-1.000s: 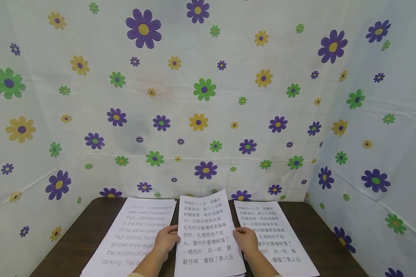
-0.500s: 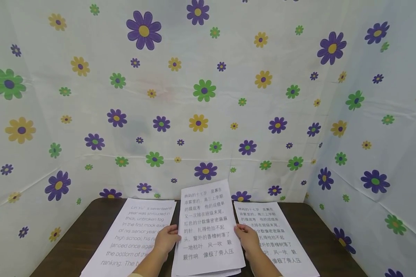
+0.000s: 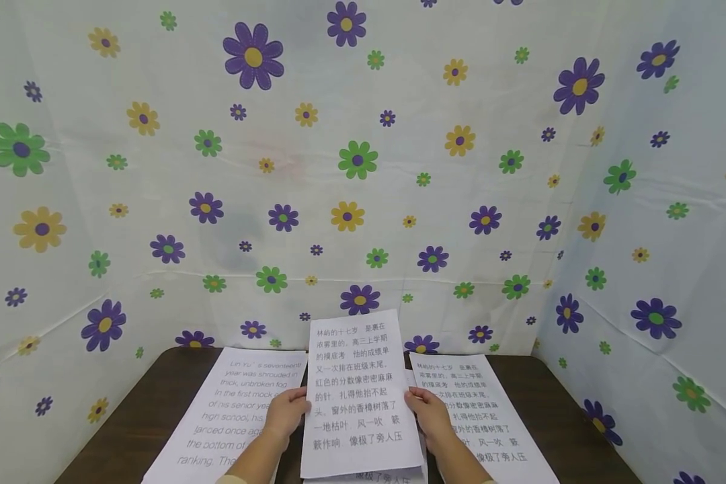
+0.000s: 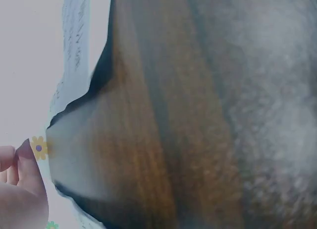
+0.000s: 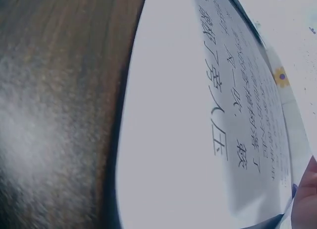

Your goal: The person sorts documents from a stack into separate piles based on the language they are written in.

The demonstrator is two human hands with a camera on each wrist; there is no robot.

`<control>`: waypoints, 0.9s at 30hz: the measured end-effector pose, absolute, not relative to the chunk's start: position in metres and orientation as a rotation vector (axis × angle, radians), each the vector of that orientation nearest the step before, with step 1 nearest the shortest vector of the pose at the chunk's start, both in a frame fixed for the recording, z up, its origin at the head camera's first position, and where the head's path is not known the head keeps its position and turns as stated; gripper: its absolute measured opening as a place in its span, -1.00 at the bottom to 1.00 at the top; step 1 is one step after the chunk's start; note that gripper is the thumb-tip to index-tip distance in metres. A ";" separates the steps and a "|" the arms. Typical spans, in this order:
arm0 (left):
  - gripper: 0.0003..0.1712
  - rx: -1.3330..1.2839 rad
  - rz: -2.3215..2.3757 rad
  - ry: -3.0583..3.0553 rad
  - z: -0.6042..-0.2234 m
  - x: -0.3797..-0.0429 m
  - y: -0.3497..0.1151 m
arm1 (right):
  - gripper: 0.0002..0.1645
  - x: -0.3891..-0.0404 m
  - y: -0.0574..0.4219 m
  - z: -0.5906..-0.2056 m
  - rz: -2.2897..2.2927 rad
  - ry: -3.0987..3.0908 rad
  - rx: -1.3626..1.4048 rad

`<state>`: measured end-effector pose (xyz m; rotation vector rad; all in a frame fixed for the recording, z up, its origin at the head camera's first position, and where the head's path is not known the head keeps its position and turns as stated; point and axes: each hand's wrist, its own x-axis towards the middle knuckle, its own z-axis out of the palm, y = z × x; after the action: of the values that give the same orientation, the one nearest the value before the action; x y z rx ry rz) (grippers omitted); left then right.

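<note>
Both hands hold a sheet of paper (image 3: 353, 396) printed with Chinese text, raised at the middle of the table in the head view. My left hand (image 3: 287, 415) pinches its left edge and my right hand (image 3: 431, 411) its right edge. Whether it is one sheet or several, I cannot tell. Below it, more printed paper (image 3: 387, 477) lies on the table, mostly hidden. At the rim of the left wrist view my left hand (image 4: 25, 189) shows curled fingers. Only a bit of my right hand (image 5: 306, 199) enters the right wrist view.
To the left lies a paper stack (image 3: 236, 403) with English text, partly behind the left forearm. A stack with Chinese text (image 3: 490, 417) lies to the right, partly covered by the right hand. Beyond the dark wooden table (image 3: 151, 390) hangs a flowered cloth (image 3: 314, 141).
The held paper has risen off the middle pile and shifted slightly left over the last half second. Printed paper underneath now shows below its lower edge. Both side stacks stay put.
</note>
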<state>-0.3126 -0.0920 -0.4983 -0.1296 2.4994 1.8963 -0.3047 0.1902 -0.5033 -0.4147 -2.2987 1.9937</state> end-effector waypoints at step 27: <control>-0.44 -0.026 2.044 2.354 -0.483 -0.314 -0.082 | -0.37 -0.300 0.219 -0.484 2.032 -2.396 -0.141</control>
<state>-0.3141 -0.0825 -0.4831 -0.0256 2.3544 2.0445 -0.3003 0.2193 -0.4839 -0.1410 -2.3956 2.0320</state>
